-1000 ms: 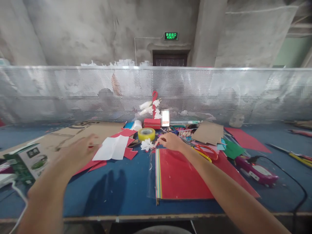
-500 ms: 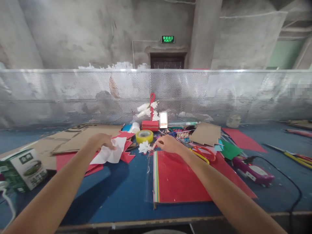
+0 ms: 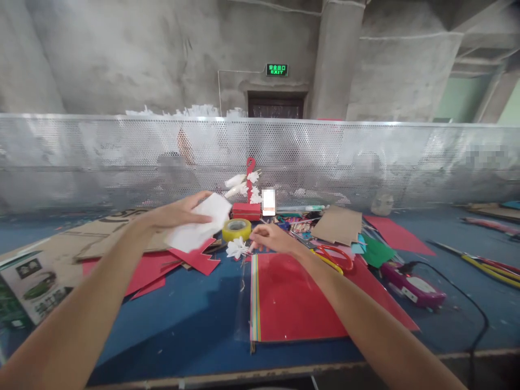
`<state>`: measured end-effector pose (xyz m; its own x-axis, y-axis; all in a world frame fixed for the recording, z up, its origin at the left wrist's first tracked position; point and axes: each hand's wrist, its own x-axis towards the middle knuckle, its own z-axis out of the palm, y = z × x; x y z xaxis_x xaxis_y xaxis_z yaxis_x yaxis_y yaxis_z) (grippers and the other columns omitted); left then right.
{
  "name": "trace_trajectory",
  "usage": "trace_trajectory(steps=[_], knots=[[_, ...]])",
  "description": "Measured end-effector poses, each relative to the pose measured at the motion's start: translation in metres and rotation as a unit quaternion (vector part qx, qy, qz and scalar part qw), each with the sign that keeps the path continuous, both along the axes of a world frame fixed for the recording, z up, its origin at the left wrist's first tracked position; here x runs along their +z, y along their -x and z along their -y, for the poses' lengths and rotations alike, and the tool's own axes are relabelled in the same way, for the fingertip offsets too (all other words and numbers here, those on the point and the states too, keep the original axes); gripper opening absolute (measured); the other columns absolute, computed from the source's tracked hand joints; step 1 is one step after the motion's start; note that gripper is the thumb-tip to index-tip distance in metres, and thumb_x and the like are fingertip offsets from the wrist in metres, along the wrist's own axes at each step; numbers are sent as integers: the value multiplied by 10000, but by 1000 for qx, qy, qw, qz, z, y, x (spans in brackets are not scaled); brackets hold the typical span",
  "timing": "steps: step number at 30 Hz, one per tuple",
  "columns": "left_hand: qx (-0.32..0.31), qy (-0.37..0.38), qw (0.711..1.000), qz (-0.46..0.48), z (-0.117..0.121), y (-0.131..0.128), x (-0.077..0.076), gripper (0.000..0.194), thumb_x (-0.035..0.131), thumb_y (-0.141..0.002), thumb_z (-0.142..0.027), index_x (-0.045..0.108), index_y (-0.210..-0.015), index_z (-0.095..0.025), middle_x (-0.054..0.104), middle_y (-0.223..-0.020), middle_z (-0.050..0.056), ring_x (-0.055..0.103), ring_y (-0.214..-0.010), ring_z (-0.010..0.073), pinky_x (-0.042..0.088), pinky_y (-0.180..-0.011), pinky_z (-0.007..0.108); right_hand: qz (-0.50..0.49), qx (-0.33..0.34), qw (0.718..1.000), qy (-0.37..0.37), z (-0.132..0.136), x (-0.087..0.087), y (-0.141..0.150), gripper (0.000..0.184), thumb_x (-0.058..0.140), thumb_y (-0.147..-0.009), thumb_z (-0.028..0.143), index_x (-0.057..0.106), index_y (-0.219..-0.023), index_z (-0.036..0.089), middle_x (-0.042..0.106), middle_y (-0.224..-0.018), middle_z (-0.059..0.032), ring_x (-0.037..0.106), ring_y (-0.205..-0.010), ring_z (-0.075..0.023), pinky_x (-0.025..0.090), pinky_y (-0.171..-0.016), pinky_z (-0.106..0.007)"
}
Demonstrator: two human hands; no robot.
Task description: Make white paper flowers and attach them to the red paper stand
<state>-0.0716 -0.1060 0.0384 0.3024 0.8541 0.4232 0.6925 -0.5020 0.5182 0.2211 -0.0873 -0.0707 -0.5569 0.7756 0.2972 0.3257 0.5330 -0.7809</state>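
My left hand (image 3: pixel 189 211) is closed on a white sheet of thin paper (image 3: pixel 203 225), raised above red paper cut-outs (image 3: pixel 199 259) and cardboard. My right hand (image 3: pixel 271 238) has its fingers curled in a pinch at the right side of a white paper flower (image 3: pixel 236 247). The exact grip on the flower's stem is hard to see. Just behind the flower lies a roll of yellow tape (image 3: pixel 236 230). Under my right forearm is a clear-wrapped pack of red paper (image 3: pixel 298 298), with coloured sheet edges on its left.
White flowers hang on a red stand (image 3: pixel 246 211) at the back. Red-handled scissors (image 3: pixel 335 257), cardboard (image 3: pixel 339 225) and a purple corded device (image 3: pixel 412 287) lie to the right. A printed box (image 3: pixel 36 287) stands at left. A perforated metal screen (image 3: pixel 317 157) borders the table.
My left hand has lifted the white paper up and to the right, away from the red cut-outs. My right hand stays beside the flower. The view has shifted slightly.
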Motion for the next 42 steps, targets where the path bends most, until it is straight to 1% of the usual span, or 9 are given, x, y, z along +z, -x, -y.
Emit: trace_trajectory(steps=[2, 4, 8, 11, 18, 22, 34, 39, 42], knots=[[-102, 89, 990, 49, 2, -34, -16, 684, 682, -761, -442, 468, -1361, -192, 676, -1118, 85, 662, -900, 235, 550, -737, 338, -99, 59, 991, 72, 3, 1, 4, 434, 603, -852, 510, 599, -1125, 172, 710, -955, -83, 662, -769, -154, 501, -617, -229], [-122, 52, 985, 109, -4, -61, -41, 728, 696, -755, -431, 419, -1393, -214, 644, -1176, 103, 646, -978, 258, 551, -786, 357, -163, 82, 978, 102, 3, 1, 8, 507, 665, -806, 503, 579, -1184, 176, 699, -1025, -92, 666, -833, -170, 533, -677, -261], [-151, 7, 975, 165, -25, -86, -93, 767, 689, -782, -429, 350, -1445, -244, 583, -1285, 112, 598, -1117, 265, 508, -930, 395, -210, 5, 975, 71, -3, -6, 13, 468, 759, -719, 419, 651, -1076, 135, 714, -933, -62, 656, -804, -175, 513, -705, -265], [-149, -8, 971, 184, -31, -89, -114, 784, 659, -814, -453, 303, -1478, -236, 562, -1322, 122, 584, -1147, 260, 482, -971, 401, -214, -62, 973, 65, -9, -10, 13, 412, 771, -690, 387, 673, -984, 115, 720, -854, -55, 646, -738, -177, 493, -643, -261], [-89, -102, 977, 164, -26, -88, -111, 447, 515, -901, -379, 573, -1315, -221, 605, -1320, 75, 545, -1202, 259, 399, -1060, 396, -286, -109, 947, 103, -12, -9, 12, 396, 766, -670, 299, 627, -1016, 164, 724, -830, -51, 667, -709, -183, 525, -629, -277], [-91, -45, 981, 163, -28, -89, -113, 347, 480, -888, -343, 733, -1075, -198, 722, -1100, 66, 637, -1032, 269, 461, -978, 419, -298, -118, 943, 95, -15, -12, 12, 400, 778, -663, 312, 619, -1000, 166, 726, -798, -45, 669, -674, -182, 541, -661, -303], [-102, 5, 977, 189, -24, -93, -112, 304, 685, -766, -449, 727, -926, -194, 733, -1017, 60, 663, -971, 246, 513, -898, 364, -197, -88, 976, 22, -12, -7, 9, 421, 709, -759, 377, 616, -1101, 151, 707, -788, -46, 625, -599, -152, 509, -553, -254], [-104, 29, 975, 193, -24, -92, -112, 312, 643, -791, -444, 754, -928, -186, 742, -1014, 71, 665, -944, 238, 517, -846, 332, -82, -120, 989, -13, -16, 10, -18, 269, 601, -854, 352, 576, -1049, 169, 697, -837, -53, 640, -632, -145, 485, -565, -235], [-78, 49, 974, 208, -27, -89, -113, 393, 636, -784, -481, 743, -1010, -177, 733, -1040, 78, 676, -856, 230, 534, -722, 309, 126, -162, 976, -73, -13, 26, -49, 215, 585, -866, 352, 612, -989, 178, 698, -771, -42, 633, -642, -151, 446, -608, -240]])
